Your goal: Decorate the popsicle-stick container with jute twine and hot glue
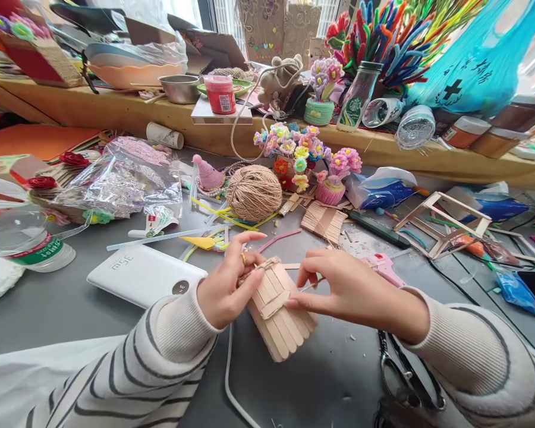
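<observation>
Held in my left hand [232, 285] is a small panel of wooden craft sticks [282, 318], tilted, with rounded ends toward me. Brown twine [271, 261] runs along its upper edge under my left fingers, and a short crosspiece [275, 304] lies over its middle. My right hand [327, 285] is closed in a pinch at the panel's right side, thumb against it, with a thin strand of twine [314, 284] at the fingertips. Behind the right wrist shows a pink glue gun [384, 268], partly hidden.
A white power bank [138, 274] lies left of my hands. Beyond them are a twine ball [254, 193], a bundle of craft sticks [324, 222] and a green-black cutter [377, 228]. Scissors [396, 368] lie near my right sleeve. A stick frame [443, 223] stands at right.
</observation>
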`<state>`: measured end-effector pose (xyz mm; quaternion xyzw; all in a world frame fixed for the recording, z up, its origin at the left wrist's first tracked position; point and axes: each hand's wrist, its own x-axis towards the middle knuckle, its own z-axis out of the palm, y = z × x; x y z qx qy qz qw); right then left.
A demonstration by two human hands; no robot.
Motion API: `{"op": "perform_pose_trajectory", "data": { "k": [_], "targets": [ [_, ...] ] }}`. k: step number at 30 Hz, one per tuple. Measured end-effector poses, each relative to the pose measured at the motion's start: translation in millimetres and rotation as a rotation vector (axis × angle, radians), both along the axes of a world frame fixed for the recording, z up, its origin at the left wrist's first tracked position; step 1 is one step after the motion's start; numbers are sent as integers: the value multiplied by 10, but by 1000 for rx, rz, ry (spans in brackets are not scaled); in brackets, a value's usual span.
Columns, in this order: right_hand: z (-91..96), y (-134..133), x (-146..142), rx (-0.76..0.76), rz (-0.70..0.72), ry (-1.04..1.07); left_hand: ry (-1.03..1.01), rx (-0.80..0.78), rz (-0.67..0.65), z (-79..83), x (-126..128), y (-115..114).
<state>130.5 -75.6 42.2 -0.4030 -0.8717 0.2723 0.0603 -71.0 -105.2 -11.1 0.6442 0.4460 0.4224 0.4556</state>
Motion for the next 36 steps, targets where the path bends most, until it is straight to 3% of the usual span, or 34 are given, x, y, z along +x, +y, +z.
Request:
{"op": "perform_pose_trajectory", "data": {
  "k": [6,17,27,32,36],
  "targets": [
    [-6,-23,-14,-20,-26,-13,130,48,-87,103,-2,-25],
    [-87,-152,29,-51,-141,75,250,139,-246,83,-86,-65],
    [-238,-254,67,60,-57,344,238,193,-292,86,-60,-21],
    [-275,-297,74,28,-177,348,240,187,-293,70,-32,37],
    [-316,-343,70,3,-265,355,316,225,-214,55,-28,-7]
  ]
}}
